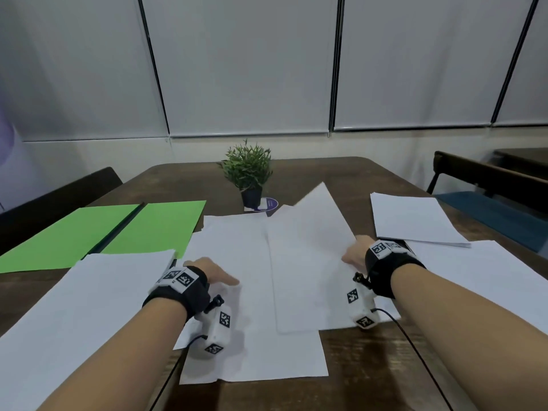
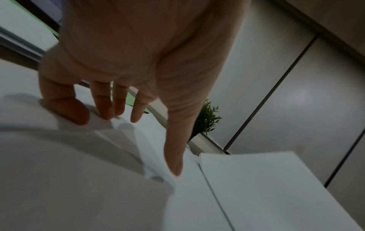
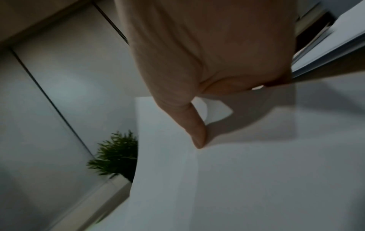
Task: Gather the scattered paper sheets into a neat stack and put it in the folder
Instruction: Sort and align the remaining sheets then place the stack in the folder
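While the left hand (image 1: 218, 275) rests with straight fingers (image 2: 106, 107) on a white sheet (image 1: 237, 262) near the middle of the table (image 1: 341, 173), its grip is wide and holds nothing. The right hand (image 1: 354, 253) pinches a lifted sheet (image 1: 314, 221) between thumb (image 3: 194, 129) and fingers, so one corner tilts up off the table. More paper sheets (image 1: 412, 218) lie by the right edge, and one big sheet (image 1: 83, 295) lies near the front left corner. An open green folder (image 1: 103, 232) lies flat by the left edge. A small plant (image 1: 248, 170) stands near the far edge.
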Demonstrator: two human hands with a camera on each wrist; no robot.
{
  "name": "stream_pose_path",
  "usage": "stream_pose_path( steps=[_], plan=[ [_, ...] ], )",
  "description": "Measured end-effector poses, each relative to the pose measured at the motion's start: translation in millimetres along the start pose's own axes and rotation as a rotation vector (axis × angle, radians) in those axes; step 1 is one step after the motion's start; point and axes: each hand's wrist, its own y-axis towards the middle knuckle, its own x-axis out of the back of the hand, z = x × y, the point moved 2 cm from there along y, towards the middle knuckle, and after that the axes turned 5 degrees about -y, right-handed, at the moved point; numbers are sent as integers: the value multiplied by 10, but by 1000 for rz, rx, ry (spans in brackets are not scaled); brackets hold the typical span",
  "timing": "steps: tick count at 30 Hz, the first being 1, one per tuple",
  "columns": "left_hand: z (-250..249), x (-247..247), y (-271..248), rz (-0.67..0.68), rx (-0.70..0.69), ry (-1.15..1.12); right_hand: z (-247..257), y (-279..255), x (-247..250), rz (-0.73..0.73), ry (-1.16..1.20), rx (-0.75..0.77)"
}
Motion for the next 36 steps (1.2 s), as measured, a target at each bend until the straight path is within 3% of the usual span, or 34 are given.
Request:
stream_pose_path(
  steps=[2, 7, 19, 27, 36],
  plan=[
    [3, -31, -8, 30, 8, 79, -131, 25, -33, 36, -119, -72],
    [-68, -8, -23, 78, -35, 155, -177, -58, 16, 39, -358, -64],
    [-14, 29, -80, 104, -10, 198, -150, -105, 61, 163, -444, -28],
    [-85, 204, -203, -76, -66, 56, -247, -62, 95, 175, -423, -50],
    [-284, 663, -455, -339, -394, -158, -253, -134, 60, 77, -370, -75]
  ],
)
